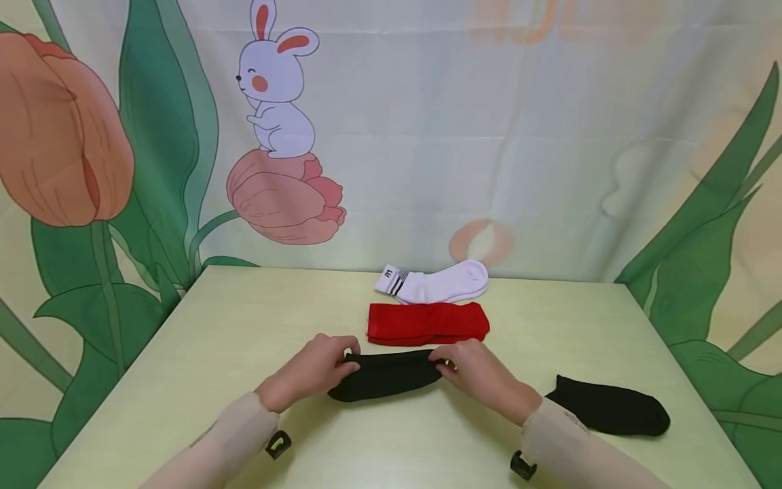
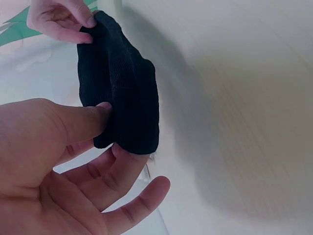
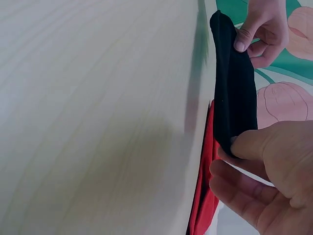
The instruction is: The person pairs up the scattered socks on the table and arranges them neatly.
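Observation:
A black sock (image 1: 391,377) is stretched sideways between both hands, a little above the table. My left hand (image 1: 319,367) pinches its left end between thumb and fingers; in the left wrist view the thumb presses on the dark knit fabric (image 2: 134,107). At the other end my right hand (image 1: 479,373) pinches the upper corner, also seen in the right wrist view, where the sock (image 3: 234,88) hangs as a narrow folded band. Just behind it lie folded red socks (image 1: 427,323), and beyond those white socks (image 1: 440,284) with black stripes at the cuff.
Another black sock (image 1: 617,407) lies flat at the right, partly behind the right sleeve (image 1: 568,435). The pale wooden table (image 1: 244,326) meets a printed curtain (image 1: 427,136) with a rabbit and tulips along its back edge.

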`<action>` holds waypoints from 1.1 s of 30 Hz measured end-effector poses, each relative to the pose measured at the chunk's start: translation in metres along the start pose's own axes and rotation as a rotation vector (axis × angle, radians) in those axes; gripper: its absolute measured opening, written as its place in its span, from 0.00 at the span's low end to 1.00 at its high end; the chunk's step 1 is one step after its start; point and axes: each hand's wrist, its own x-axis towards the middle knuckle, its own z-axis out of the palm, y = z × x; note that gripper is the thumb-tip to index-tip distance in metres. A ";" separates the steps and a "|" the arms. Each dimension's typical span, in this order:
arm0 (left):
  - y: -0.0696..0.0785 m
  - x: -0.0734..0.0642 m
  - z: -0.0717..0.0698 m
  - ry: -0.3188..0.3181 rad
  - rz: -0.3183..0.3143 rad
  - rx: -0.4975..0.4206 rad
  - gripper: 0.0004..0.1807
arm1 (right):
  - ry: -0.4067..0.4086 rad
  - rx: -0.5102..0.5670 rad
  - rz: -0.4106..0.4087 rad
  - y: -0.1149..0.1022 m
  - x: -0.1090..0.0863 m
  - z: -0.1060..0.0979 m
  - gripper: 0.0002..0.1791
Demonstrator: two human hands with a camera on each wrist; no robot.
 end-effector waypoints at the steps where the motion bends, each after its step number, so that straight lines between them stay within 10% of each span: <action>1: 0.001 0.001 0.001 0.003 0.001 0.003 0.06 | 0.003 0.005 -0.003 0.001 -0.001 0.000 0.10; 33: 0.014 0.019 0.020 -0.044 0.149 0.012 0.07 | -0.099 0.015 0.087 0.029 -0.040 -0.014 0.14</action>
